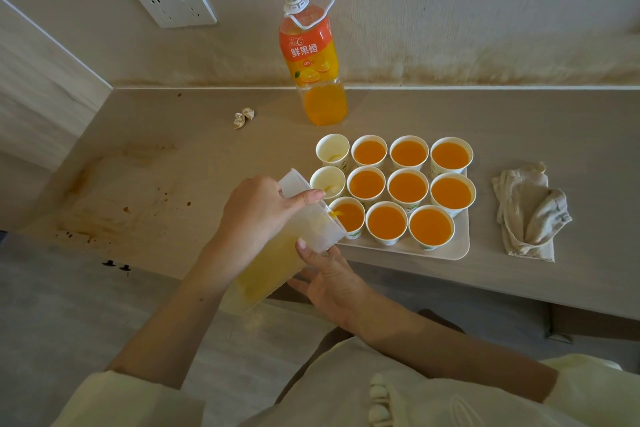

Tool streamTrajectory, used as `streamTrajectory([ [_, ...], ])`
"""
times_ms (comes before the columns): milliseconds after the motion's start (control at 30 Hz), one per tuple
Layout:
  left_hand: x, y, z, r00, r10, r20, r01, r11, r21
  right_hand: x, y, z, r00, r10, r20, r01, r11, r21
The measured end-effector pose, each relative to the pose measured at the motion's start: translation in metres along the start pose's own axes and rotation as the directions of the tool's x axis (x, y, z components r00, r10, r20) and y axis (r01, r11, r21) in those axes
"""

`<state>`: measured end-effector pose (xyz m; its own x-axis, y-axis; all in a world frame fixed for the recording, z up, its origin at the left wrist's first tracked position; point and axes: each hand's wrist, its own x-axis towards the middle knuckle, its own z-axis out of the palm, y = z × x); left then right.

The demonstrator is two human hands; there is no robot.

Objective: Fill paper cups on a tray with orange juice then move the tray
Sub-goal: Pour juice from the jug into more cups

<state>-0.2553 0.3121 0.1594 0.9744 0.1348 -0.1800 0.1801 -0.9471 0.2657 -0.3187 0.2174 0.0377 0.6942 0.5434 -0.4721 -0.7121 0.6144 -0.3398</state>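
1. Orange juice already fills eight of the eleven paper cups (408,187). They stand on a pale tray (457,250) near the front edge of a beige counter (173,166).
2. A ninth, the front-left cup (349,218), is being filled now. A thin stream runs into it from a tilted clear plastic jug (266,270), and its level looks close to the others.
3. Two cups are left to fill. The back-left cup (332,151) and the middle-left cup (327,181) hold only a trace at the bottom.
4. The person's left hand (263,215) grips the jug from above, fingers curled round its upper end. The right hand (329,284) clasps it lower down, thumb on the side near the mouth and fingers beneath.
5. The jug holds a fair amount of paler, yellowish juice, probably enough for the last two cups.
6. Behind the tray, a capped juice bottle (313,55) stands by the wall, with juice showing in its lower part. A crumpled cloth (530,215) lies to the right of the tray.
7. Pouring looks nearly finished, and moving the tray has not begun.
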Motion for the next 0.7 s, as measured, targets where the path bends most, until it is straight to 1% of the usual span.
streamTrajectory([
  [700,0.0025,0.0005,0.0013,1.000,-0.024,0.001,0.024,1.000,0.002,0.0007,-0.0024,-0.0003,1.000,-0.001,0.026,0.000,1.000,0.006],
])
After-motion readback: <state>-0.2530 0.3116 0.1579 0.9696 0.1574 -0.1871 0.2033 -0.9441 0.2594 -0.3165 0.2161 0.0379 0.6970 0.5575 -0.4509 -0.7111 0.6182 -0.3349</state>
